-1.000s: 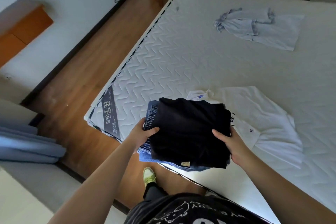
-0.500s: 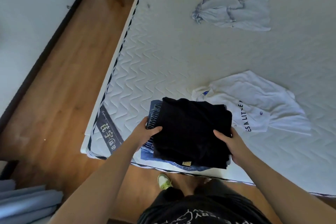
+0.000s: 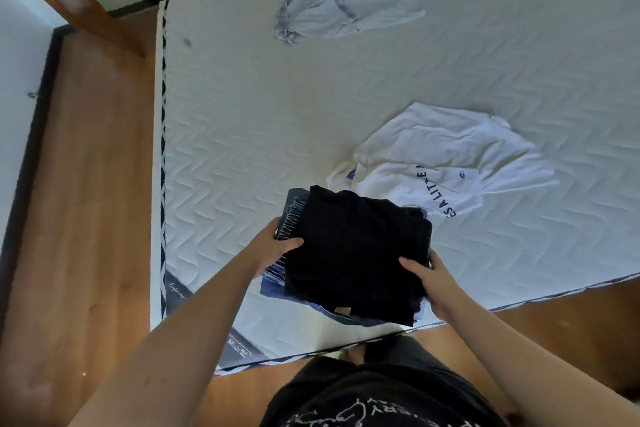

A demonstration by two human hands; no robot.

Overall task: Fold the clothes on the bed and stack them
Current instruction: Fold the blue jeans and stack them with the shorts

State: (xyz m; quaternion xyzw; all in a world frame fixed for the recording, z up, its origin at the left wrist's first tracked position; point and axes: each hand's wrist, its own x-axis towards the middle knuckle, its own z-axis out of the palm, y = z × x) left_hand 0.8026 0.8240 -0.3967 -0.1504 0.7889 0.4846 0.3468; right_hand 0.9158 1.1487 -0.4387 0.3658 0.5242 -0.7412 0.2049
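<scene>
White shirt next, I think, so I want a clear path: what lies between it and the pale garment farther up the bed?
Only bare mattress between white shirt and pale garment, per the head view.

We are reaching both bare forearms forward and down, angled inward toward each other. Our left hand (image 3: 277, 248) is gripping the left edge of the folded stack (image 3: 353, 253), thumb lying on top and fingers tucked out of sight beneath. Our right hand (image 3: 427, 279) is gripping the stack's right near corner the same way, thumb pressing on top, fingers curling under.
</scene>
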